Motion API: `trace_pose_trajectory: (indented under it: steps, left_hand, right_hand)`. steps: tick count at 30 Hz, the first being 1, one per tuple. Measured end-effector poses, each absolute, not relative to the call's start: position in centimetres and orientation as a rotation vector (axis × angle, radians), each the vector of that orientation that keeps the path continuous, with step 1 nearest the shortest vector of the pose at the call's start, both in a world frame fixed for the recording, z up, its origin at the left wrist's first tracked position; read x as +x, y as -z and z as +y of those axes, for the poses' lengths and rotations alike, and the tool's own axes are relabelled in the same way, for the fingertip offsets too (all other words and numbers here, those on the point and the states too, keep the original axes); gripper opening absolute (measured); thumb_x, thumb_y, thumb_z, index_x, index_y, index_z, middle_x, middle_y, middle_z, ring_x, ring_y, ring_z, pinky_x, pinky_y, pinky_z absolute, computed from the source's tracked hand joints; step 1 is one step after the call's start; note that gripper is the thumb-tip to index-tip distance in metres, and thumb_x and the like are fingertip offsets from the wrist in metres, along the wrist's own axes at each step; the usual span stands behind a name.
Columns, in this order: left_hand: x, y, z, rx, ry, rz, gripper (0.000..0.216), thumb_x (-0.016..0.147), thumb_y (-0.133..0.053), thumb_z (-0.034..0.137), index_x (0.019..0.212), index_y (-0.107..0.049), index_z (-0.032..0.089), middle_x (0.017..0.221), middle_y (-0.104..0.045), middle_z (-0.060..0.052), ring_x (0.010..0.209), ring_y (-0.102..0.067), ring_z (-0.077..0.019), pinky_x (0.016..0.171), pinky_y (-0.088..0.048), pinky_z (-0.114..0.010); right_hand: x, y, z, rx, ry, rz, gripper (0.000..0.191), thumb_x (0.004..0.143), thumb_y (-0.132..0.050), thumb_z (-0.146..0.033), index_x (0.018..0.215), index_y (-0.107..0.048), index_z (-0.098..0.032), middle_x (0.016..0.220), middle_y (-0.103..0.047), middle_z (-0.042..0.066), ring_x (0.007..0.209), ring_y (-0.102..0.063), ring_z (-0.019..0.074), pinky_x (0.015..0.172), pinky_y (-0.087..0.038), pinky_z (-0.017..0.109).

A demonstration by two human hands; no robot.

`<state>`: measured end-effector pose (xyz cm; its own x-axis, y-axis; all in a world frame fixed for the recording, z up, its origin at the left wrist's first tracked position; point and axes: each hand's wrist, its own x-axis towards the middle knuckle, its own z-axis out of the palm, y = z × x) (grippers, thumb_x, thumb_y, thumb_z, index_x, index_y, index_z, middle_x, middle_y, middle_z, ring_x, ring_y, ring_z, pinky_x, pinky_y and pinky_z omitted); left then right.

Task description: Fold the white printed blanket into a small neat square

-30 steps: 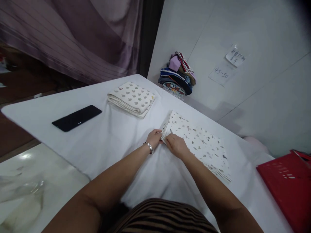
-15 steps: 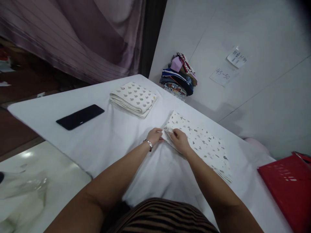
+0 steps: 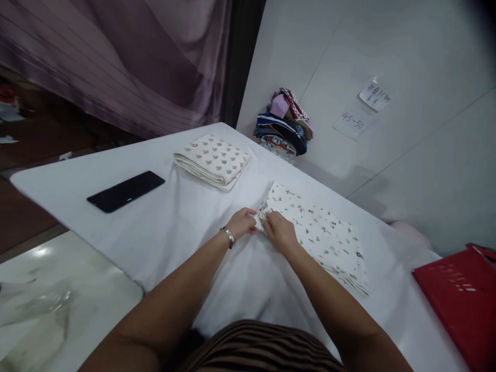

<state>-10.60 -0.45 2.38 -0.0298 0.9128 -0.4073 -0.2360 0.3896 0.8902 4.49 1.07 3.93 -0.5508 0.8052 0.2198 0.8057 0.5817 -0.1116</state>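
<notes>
A folded white cloth with a small brown and grey print lies flat in front of me on the white-covered table. At its near left corner, my right hand pinches the layered edge between thumb and fingers. My left hand, with a silver bracelet at the wrist, grips the same corner from the left, fingers closed near the edge. Farther back sits a second folded cloth, thick and white with a grey apple-like print; neither hand touches it.
A black phone lies on the table to the left. Folded clothes are stacked against the wall, which bears handwritten paper notes. A red bag is at the right; clear plastic lies at lower left.
My left hand has shifted slightly left, and my right hand has moved a little left and down along the cloth's corner. The view has tilted slightly.
</notes>
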Motion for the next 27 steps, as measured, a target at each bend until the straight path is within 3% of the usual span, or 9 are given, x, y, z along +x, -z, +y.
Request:
trace_pose_trajectory:
  steps: [14, 27]
  left_hand:
    - [-11.7, -3.9, -0.9, 0.591, -1.057, 1.080, 0.043, 0.062, -0.061, 0.007, 0.102, -0.048, 0.014, 0.061, -0.063, 0.000, 0.058, -0.062, -0.0129, 0.063, -0.054, -0.030]
    - [-11.5, -3.5, -0.9, 0.626, -1.045, 1.091, 0.038, 0.060, -0.073, 0.019, 0.092, -0.053, 0.014, 0.065, -0.064, -0.001, 0.059, -0.062, -0.0123, 0.064, -0.053, -0.030]
  right_hand:
    - [4.8, -3.3, 1.1, -1.336, -0.178, -2.463, 0.020, 0.090, -0.042, -0.035, 0.094, -0.056, -0.020, 0.089, -0.061, 0.003, 0.081, -0.056, 0.0157, 0.065, -0.038, 0.024]
    - [5.0, -3.3, 0.7, -1.277, -0.197, -2.432, 0.021, 0.091, -0.040, -0.035, 0.092, -0.056, -0.020, 0.085, -0.061, 0.003, 0.075, -0.056, 0.0146, 0.065, -0.039, 0.024]
